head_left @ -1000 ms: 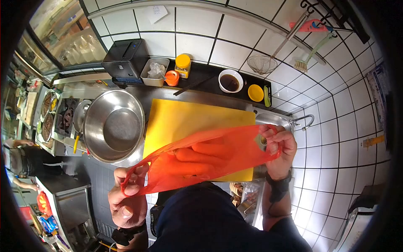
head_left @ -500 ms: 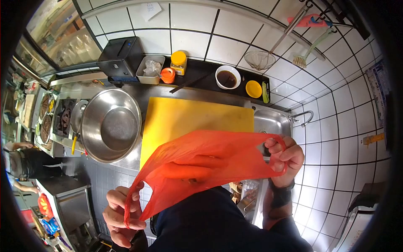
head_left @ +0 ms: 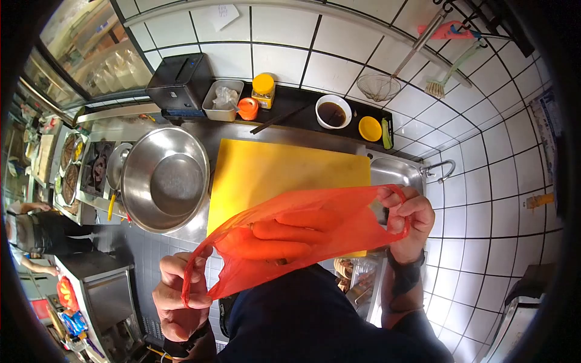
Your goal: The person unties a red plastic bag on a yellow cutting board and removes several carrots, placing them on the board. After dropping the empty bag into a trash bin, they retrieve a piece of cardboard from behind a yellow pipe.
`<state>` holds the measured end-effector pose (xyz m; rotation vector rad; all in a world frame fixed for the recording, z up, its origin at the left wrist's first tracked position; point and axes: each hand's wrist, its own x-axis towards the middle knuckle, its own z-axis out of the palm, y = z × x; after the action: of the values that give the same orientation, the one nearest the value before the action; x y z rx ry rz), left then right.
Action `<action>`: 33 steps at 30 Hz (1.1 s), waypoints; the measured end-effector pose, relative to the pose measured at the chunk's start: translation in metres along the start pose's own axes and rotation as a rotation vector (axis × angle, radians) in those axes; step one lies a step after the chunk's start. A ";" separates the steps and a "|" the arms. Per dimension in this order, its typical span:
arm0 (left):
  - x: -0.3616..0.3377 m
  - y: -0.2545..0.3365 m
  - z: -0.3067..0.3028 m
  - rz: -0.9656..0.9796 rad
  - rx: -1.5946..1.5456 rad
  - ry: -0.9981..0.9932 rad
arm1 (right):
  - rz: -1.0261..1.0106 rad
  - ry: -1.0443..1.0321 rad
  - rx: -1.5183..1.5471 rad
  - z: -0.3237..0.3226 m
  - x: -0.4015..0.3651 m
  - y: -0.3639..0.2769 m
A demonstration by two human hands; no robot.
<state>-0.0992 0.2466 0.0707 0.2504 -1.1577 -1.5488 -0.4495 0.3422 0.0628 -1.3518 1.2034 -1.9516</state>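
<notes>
A thin red plastic bag (head_left: 357,209) is stretched between my two hands, in front of a yellow cutting board (head_left: 260,163). Several carrots (head_left: 281,248) lie inside, showing through the film. My left hand (head_left: 178,293) is closed round one handle loop at the lower left. The other loop is gripped by my right hand (head_left: 408,221), fingers curled, near the sink's front. Part of the board's near side is hidden by the bag.
Left of the board stands a big steel bowl (head_left: 175,181). Behind are a white bowl of dark liquid (head_left: 332,114), a yellow-lidded jar (head_left: 263,91) and a black machine (head_left: 181,85). A sink (head_left: 396,172) with a tap (head_left: 445,169) lies right. Another person (head_left: 45,230) stands far left.
The bag has tipped so its carrots show more fully, and its left end with my left hand has risen slightly. My right hand has shifted a little left. Both still hold the loops.
</notes>
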 end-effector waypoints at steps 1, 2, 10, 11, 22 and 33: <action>0.001 0.000 0.001 0.001 0.010 0.003 | -0.006 -0.007 0.008 0.000 0.001 0.000; 0.002 0.001 0.002 0.002 0.009 0.002 | -0.008 -0.007 0.007 0.000 0.002 -0.002; 0.010 -0.006 0.007 -0.037 0.157 -0.017 | 0.025 -0.065 -0.148 0.011 0.001 -0.002; 0.009 -0.008 0.006 -0.058 0.183 -0.056 | 0.028 -0.063 -0.150 0.012 -0.003 0.000; -0.039 -0.031 -0.021 -0.338 0.065 0.036 | 0.455 -0.018 0.231 0.012 -0.087 0.029; -0.036 -0.032 -0.054 -0.505 -0.028 0.046 | 0.416 -0.123 0.313 0.023 -0.067 0.032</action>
<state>-0.0694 0.2449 0.0049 0.5904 -1.0850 -1.9834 -0.4045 0.3690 0.0049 -0.9569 0.9771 -1.6505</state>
